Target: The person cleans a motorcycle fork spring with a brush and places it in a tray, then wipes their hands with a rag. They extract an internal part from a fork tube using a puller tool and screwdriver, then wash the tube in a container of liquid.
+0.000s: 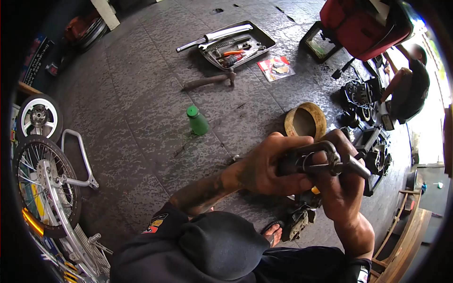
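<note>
Left hand (pixel 268 166), right hand (pixel 343 200), clamped on metal part (pixel 336 165), dark, curved, rod-ended

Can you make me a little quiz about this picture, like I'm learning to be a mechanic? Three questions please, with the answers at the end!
1. True or false: the hammer lies inside the tray.

2. What colour is the bottle?
A) red
B) green
C) blue

3. Fill in the blank: the metal tool is held up in both ____.

Key:
1. False; it lies on the floor.
2. B, green.
3. Hands: the left hand and the right hand.
</note>
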Tool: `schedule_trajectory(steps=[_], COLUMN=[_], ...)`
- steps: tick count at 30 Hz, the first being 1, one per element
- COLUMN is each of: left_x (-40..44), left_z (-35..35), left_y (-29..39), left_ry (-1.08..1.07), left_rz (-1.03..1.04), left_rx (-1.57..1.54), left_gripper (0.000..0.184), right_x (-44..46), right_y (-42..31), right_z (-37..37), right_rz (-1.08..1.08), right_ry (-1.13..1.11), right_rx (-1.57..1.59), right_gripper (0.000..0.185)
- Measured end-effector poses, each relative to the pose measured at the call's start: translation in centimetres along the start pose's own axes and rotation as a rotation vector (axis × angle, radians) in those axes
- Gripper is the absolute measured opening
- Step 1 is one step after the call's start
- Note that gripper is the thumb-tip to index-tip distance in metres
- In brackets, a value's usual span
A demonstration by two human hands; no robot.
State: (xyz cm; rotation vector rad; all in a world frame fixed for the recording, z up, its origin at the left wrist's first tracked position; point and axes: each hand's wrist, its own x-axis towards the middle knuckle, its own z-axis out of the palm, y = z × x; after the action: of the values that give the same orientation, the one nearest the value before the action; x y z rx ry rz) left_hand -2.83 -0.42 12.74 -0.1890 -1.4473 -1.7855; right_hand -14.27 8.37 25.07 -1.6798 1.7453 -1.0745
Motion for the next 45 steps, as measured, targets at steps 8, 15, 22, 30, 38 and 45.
schedule_trajectory(steps=[8, 15, 22, 30, 38, 45], left_x=[1.5, 1.9, 1.8, 0.4, -0.3, -0.3], left_z=[-1.4, -1.6, -1.2, 0.6, 0.6, -0.3], left_y=[2.3, 2.4, 2.2, 1.5, -0.5, -0.5], left_ry=[-0.27, -0.288, -0.23, 0.039, 0.083, 0.021], left_rz=[-0.333, -0.331, -0.147, -0.099, 0.089, 0.256], left_rx=[-0.293, -0.384, -0.179, -0.092, 0.089, 0.282], left_gripper=[0.062, 0.057, 0.048, 0.064, 0.054, 0.061], right_x=[0.6, 0.7, 0.6, -1.1, -1.3, -1.1], right_y=[-0.3, -0.3, 0.1, 0.5, 0.2, 0.9], right_z=[-0.5, -0.9, -1.0, 0.7, 1.0, 1.4], right_rz=[-0.113, -0.121, -0.137, 0.115, 0.075, -0.065], right_ry=[-0.101, -0.129, -0.112, 0.135, 0.126, 0.105], right_rx=[-0.123, -0.039, -0.105, 0.136, 0.183, 0.087], right_gripper=[0.023, 0.022, 0.019, 0.01, 0.011, 0.012])
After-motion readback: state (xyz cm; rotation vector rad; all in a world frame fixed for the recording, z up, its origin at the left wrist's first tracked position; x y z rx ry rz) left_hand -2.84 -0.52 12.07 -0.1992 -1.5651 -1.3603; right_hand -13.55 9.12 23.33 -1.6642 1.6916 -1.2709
